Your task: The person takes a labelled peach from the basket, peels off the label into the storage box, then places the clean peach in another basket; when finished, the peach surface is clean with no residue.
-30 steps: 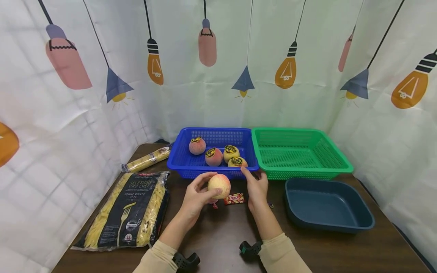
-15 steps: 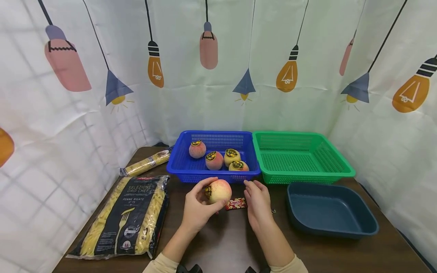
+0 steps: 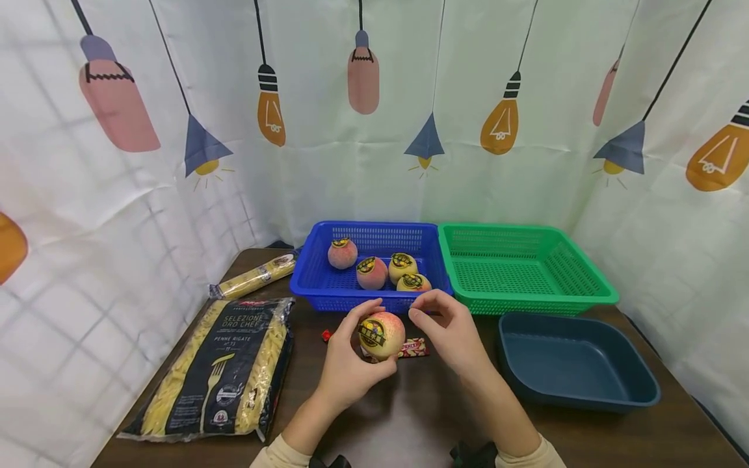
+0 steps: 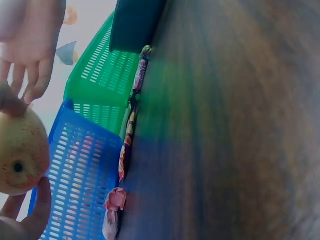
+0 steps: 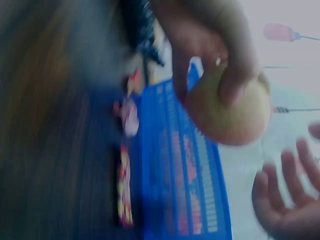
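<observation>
In the head view my left hand (image 3: 350, 369) grips a yellow-red peach (image 3: 384, 338) above the table, a black and gold sticker facing me. The left wrist view shows the dark dimple of this peach (image 4: 17, 167) between thumb and fingers. My right hand (image 3: 455, 338) hovers just right of it, its fingers loosely bent. Apart from the peach, the fingers of that right hand (image 5: 287, 195) hold nothing in the right wrist view. Behind both hands, a blue basket (image 3: 328, 300) contains several peaches with similar stickers.
A green basket (image 3: 526, 302) adjoins the blue one, with a dark blue tub (image 3: 579, 400) in front. Wrapped candies, one a red bar (image 3: 414, 348), lie beneath the hands. At left are a penne bag (image 3: 210, 370) and a long pasta pack (image 3: 254, 276).
My left hand has turned the peach, bringing its sticker round to face me. The right hand has drawn back from the blue basket's rim and now hovers near the held peach.
</observation>
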`<state>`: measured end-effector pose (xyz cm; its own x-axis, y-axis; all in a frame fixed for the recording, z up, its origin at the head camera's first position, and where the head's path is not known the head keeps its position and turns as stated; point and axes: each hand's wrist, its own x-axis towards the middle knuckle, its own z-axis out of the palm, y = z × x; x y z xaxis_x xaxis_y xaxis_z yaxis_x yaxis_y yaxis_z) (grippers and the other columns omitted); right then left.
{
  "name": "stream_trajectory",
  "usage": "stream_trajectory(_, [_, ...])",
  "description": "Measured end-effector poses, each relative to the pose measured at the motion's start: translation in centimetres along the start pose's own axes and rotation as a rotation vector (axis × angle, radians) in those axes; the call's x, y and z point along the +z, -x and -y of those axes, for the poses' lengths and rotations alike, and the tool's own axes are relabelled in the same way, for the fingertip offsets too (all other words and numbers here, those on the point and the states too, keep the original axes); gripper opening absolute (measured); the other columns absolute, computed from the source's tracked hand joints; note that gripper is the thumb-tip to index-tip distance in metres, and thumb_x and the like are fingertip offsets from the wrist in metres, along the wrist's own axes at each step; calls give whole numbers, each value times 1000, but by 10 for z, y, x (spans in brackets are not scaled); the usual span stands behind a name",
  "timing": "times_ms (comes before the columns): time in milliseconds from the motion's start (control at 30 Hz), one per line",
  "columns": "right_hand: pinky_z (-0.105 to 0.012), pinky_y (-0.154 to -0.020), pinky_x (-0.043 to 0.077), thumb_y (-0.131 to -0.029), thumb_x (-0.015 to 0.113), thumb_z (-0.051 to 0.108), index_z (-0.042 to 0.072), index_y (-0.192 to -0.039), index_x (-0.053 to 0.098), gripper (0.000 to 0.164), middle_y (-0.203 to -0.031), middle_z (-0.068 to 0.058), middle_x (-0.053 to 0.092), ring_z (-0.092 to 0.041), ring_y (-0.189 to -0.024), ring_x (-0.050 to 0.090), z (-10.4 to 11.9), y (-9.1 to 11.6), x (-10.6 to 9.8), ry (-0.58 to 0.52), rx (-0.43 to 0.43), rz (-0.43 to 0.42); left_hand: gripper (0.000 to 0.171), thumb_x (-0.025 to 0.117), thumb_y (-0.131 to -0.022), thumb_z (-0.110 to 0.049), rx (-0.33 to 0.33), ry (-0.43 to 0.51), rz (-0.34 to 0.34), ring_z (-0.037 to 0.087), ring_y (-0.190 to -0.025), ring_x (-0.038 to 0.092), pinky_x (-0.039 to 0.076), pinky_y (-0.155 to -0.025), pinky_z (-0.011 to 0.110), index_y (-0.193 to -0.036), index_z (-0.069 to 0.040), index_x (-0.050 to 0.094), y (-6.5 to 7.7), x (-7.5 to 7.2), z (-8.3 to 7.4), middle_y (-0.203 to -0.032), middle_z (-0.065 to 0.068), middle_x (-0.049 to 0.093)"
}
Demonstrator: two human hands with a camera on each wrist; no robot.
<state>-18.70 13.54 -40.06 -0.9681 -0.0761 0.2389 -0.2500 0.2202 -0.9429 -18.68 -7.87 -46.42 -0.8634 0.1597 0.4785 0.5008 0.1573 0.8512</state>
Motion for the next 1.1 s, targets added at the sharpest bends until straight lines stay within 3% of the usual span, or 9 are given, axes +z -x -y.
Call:
stream_trajectory(133, [-39,-104,61,-104,80,21,17,-121,75,18,-122,1,74,-17,-121,67,-3,3,-5,183,-223,131,110,94,-73,4,-13,6,81,20,-129,66,62,-99,32,-164,-39,49,1,0,-2,-152,-4,64])
stream_trajectory(233, [-39,-102,61,-104,81,24,21,-127,75,25,-126,5,73,-18,-123,66,-4,6,-5,226,-291,197,116,93,-72,5,-36,-16,123,19,-130,62,62,-98,31,-166,-43,44,1,0,-4,-152,-10,63])
stream_trajectory(367, [-39,-97,61,-102,83,29,27,-133,74,33,-131,9,69,-17,-123,63,-2,8,-2,279,-320,241,119,95,-71,2,-43,-66,146,18,-131,55,57,-101,36,-168,-44,43,1,-1,-9,-153,-17,63])
stream_trajectory(500, [-44,-106,58,-98,87,30,30,-134,74,39,-135,14,67,-12,-133,57,-1,9,2,359,-346,250,118,96,-71,-1,-39,-101,168,16,-131,52,54,-105,42,-168,-40,43,2,-1,-11,-154,-19,62])
stream_trajectory(667, [-43,-107,58,-95,89,23,30,-128,77,36,-134,16,66,-11,-134,57,-2,11,2,392,-358,231,105,96,-71,-2,-48,-89,168,15,-133,62,56,-112,42,-160,-36,51,2,-2,-10,-150,-14,64])
stream_trajectory(867, [-38,-101,60,-93,91,17,31,-124,77,36,-128,16,68,-11,-126,59,-2,10,0,376,-374,204,92,96,-73,-2,-60,-67,151,16,-120,70,64,-96,35,-149,-36,57,2,-4,-9,-141,-10,69])
stream_trajectory(1100, [-28,-89,60,-93,92,16,31,-119,77,33,-115,19,72,-12,-111,65,-1,10,-3,379,-415,181,90,94,-74,2,-54,-44,152,17,-118,70,65,-94,36,-149,-33,59,2,-5,-8,-141,-10,69])
